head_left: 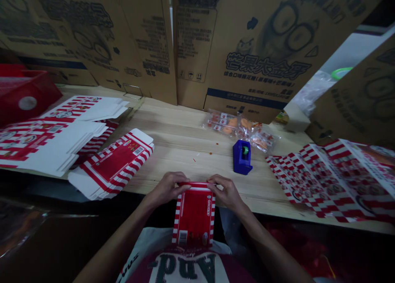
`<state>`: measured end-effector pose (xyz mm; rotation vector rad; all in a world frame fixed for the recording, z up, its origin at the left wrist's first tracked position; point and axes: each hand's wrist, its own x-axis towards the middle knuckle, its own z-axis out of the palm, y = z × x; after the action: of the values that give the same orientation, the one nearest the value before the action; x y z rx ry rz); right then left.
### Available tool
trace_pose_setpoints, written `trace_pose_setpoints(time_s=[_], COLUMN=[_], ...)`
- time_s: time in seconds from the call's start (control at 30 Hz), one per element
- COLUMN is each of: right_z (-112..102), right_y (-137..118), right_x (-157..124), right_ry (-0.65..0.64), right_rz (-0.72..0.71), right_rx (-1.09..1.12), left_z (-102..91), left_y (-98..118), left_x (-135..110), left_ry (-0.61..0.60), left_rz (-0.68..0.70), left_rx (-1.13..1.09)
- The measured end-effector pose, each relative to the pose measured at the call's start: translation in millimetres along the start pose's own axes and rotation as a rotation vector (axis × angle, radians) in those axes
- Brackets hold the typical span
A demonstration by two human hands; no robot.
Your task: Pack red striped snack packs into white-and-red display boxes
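A red carton with red-and-white striped edges [196, 217] is held against my body at the table's front edge. At its far end, my left hand [173, 187] pinches the left corner of the flap. The opposite corner is between the thumb and fingers of my right hand [226, 191]. The flap shows a white strip, and I cannot tell whether it is fully closed. Beyond my right hand stands a blue tape dispenser [241, 159] with a greenish roll. To the left of my left hand lies a stack of flattened striped cartons [119, 161].
White-backed printed card sheets [70, 137] and a red box [31, 96] are at the left. Clear packets of orange pieces [228, 124] lie before tall cardboard boxes [247, 48]. More striped cartons [333, 176] cover the right side of the wooden table [173, 131].
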<state>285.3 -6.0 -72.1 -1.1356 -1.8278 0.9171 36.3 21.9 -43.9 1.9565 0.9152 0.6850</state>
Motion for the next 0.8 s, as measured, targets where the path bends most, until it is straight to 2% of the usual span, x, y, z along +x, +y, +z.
trace_pose_setpoints(time_s=[0.1,0.17,0.27,0.33,0.4,0.5,0.57,0.67,0.8], right_z=[11,21,34,31,13,-36,-69,-97,-95], right_y=[-1,-4,-4,1,13,36,52,74,96], right_x=[-9,-17,-30,-33,-31,-23,-18,-10,0], right_ry=[0.092,0.187,0.276,0.284,0.390,0.779,0.936,0.924,0.876], right_rz=[0.004,0.038,0.109,0.136,0.161,0.241,0.336,0.448,0.480], right_rx=[-0.002,0.005,0.058,0.090,0.090,-0.024,-0.136,-0.192,-0.152], left_z=[17.2,30.9,47.6,52.8,53.4,51.4,51.0,51.9,52.1], left_y=[-7,-12,-14,-12,-12,-16,-21,-26,-31], left_x=[-9,-11,-9,-7,-4,-2,-2,-4,-6], left_ry=[0.138,0.242,0.311,0.339,0.354,0.330,0.319,0.315,0.317], left_rz=[-0.048,-0.145,-0.342,-0.426,-0.436,-0.419,-0.418,-0.420,-0.397], left_rx=[-0.189,-0.402,-0.673,-0.734,-0.728,-0.727,-0.735,-0.726,-0.688])
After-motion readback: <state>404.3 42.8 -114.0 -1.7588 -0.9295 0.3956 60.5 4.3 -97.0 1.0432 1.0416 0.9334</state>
